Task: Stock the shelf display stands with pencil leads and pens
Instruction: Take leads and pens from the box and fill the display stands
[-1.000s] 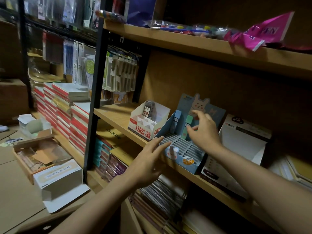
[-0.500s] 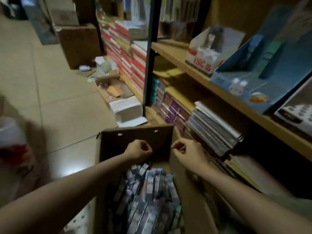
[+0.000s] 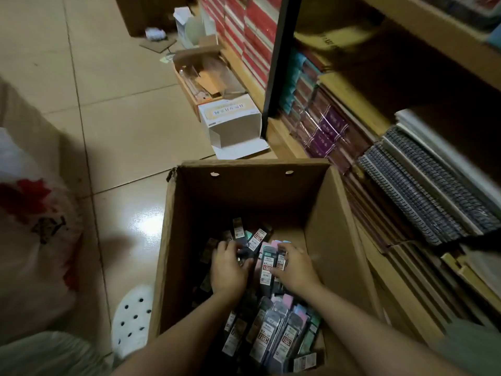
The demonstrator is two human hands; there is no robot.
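An open cardboard box [image 3: 244, 185] stands on the floor beside the shelf, its bottom covered with several pencil lead packs [image 3: 273, 329] in dark, pink and green cases. Both my hands are down inside it. My left hand [image 3: 227, 270] has its fingers curled over some dark packs at the middle of the heap. Just to its right, my right hand [image 3: 296, 267] pinches a couple of lead packs [image 3: 268, 264] between thumb and fingers. The display stands on the upper shelf are out of view.
The shelf unit's black post [image 3: 276, 63] rises behind the box. Spiral notebooks [image 3: 423, 191] and wrapped books fill the low shelf on the right. A white open carton [image 3: 230, 123] and a brown tray box [image 3: 206, 80] lie on the tiled floor, with a white bag [image 3: 32, 226] at left.
My view has tipped from the shelf stands down to the box. Both hands have dropped from the box's far rim into the heap of lead packs and closed on some.
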